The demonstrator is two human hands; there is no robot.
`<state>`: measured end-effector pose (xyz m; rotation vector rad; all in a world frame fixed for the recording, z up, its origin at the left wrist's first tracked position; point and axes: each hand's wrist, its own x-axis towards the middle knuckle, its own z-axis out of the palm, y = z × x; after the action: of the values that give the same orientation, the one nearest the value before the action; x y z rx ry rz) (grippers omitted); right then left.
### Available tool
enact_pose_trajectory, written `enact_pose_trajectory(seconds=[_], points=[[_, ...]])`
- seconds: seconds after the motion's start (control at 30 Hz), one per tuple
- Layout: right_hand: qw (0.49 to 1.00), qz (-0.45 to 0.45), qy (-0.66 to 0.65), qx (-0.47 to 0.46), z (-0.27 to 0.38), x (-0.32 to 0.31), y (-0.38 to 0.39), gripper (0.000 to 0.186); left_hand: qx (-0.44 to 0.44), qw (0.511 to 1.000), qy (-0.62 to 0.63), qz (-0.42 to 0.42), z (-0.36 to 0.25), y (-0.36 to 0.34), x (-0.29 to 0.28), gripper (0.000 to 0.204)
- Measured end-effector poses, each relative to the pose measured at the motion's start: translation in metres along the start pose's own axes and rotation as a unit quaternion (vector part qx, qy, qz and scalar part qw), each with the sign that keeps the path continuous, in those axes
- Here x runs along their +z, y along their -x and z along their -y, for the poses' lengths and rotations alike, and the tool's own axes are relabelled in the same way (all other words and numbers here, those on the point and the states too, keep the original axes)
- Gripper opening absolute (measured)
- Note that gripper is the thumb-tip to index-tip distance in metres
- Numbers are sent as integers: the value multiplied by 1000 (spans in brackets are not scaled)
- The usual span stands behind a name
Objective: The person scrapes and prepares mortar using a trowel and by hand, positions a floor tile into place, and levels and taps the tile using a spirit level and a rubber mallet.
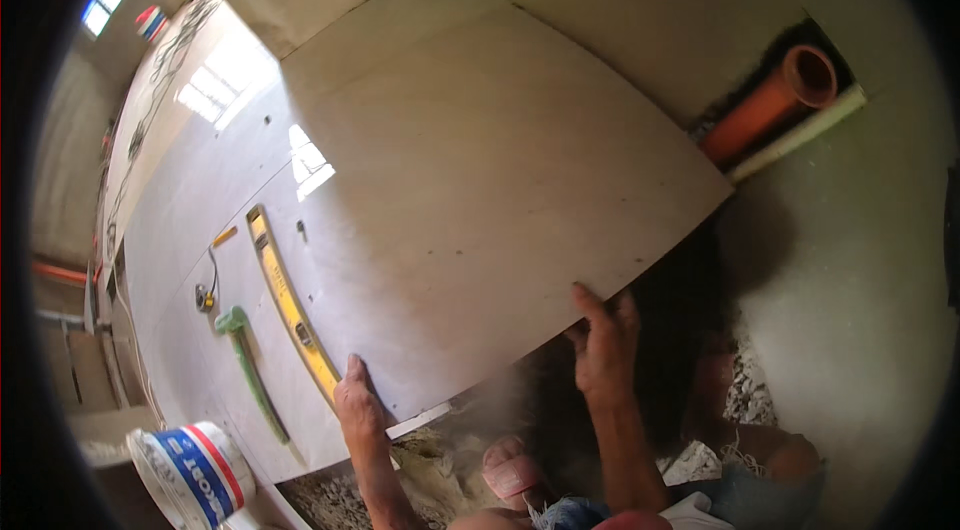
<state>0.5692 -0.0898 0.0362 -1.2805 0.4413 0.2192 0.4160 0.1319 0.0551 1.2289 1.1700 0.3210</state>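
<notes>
A large glossy beige floor tile (480, 190) lies in front of me, reaching back to the wall corner. My left hand (360, 405) is closed on its near left corner, thumb on top and the other fingers hidden below. Farther right, my right hand (606, 345) grips the same near edge, fingertips showing at the rim. Just left of my left hand, a yellow spirit level (285, 295) rests on the neighbouring floor tile (180, 220). Beside it lies a green mallet (250, 370). A small black-and-yellow tool (204, 297) and a short yellow stick (226, 237) lie beyond.
An orange pipe (745, 125) sticks out of a wall opening at the right. A white bucket (205, 475) stands at the lower left, another bucket (152, 23) far back. Rubble (335, 500) and a pink slipper (512, 470) show below the tile edge. Cables (150, 100) run along the left.
</notes>
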Motion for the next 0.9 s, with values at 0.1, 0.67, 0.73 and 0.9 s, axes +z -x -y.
enact_pose_trajectory(seconds=[0.1,0.67,0.73,0.9], points=[[998,31,-53,12,-8,-3,3,46,-9,994,-107,-20,7,-1,5,54],[989,-42,-71,118,-27,-49,-8,59,54,947,-303,-89,64,23,42,53],[989,-47,-68,122,-27,-53,-11,59,52,954,-280,-92,73,28,44,52],[993,-28,-49,104,-43,-64,-17,58,47,968,-231,-85,84,29,43,58]])
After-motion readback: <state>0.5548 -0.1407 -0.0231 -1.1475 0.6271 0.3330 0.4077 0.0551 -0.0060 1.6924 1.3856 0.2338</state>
